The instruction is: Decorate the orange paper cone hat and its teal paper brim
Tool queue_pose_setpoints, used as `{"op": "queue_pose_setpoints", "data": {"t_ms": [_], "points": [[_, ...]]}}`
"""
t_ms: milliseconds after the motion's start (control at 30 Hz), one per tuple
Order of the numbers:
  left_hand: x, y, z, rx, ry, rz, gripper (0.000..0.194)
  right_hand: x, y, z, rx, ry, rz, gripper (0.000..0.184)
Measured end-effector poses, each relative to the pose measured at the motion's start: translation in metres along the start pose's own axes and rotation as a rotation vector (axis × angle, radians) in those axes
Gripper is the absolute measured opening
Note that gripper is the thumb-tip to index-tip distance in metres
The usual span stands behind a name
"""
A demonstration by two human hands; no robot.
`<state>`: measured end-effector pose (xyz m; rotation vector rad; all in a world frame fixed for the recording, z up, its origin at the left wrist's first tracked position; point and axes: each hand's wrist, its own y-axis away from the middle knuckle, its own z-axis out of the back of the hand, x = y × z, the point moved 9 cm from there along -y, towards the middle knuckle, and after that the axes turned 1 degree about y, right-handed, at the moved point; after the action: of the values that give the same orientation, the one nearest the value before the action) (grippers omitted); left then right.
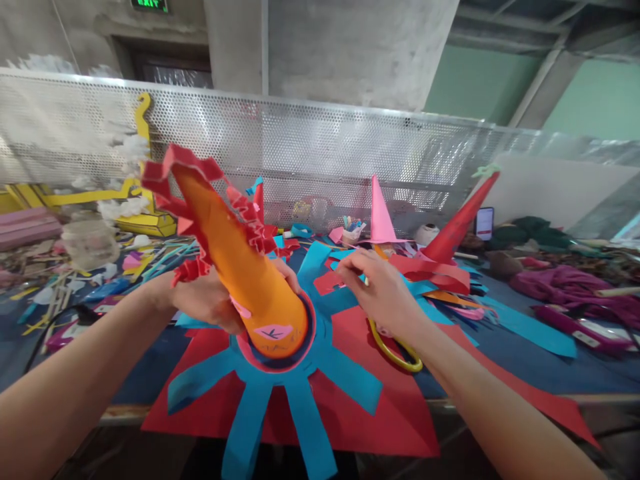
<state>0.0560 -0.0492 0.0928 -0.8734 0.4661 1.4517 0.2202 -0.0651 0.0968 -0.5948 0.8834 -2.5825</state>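
Note:
My left hand (207,303) is wrapped round an orange paper cone (240,267), tilted up to the left, with a frilly red paper trim (173,173) round its wide end. The cone's narrow end sits in a blue paper sun shape (295,387) with long rays, lying on red paper (390,413). My right hand (383,293) hovers over the blue and red paper to the right, fingers pinched together; what they pinch is too small to make out. Yellow-handled scissors (395,350) lie just under that wrist.
A pink paper cone (381,213) and a red cone (457,223) stand behind my right hand. Paper scraps, strips and a small cup (351,233) litter the blue table. Purple cloth (565,283) lies right. A perforated metal screen (320,153) backs the table.

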Motion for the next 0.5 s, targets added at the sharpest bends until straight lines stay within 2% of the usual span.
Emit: {"op": "queue_pose_setpoints", "data": {"t_ms": [133,233,300,367,400,500], "points": [[0.004,0.003,0.004,-0.020,0.011,0.001,0.057,-0.014,0.012,0.024,-0.049,-0.065,-0.115,0.030],[0.006,0.003,0.006,-0.034,0.005,-0.014,0.052,-0.028,0.028,0.033,0.023,-0.077,-0.227,0.041],[0.007,0.002,0.006,-0.018,0.011,-0.019,0.051,-0.034,0.045,0.030,0.183,-0.091,-0.272,0.046],[0.009,0.003,0.006,0.010,0.033,-0.017,0.051,-0.039,0.071,0.022,0.428,-0.096,-0.301,0.046],[0.010,0.003,0.006,0.026,0.040,-0.010,0.052,-0.042,0.089,0.019,0.551,-0.088,-0.315,0.044],[0.016,0.004,0.007,0.062,0.033,0.022,0.055,-0.052,0.142,0.020,0.753,-0.023,-0.362,0.031]]}}
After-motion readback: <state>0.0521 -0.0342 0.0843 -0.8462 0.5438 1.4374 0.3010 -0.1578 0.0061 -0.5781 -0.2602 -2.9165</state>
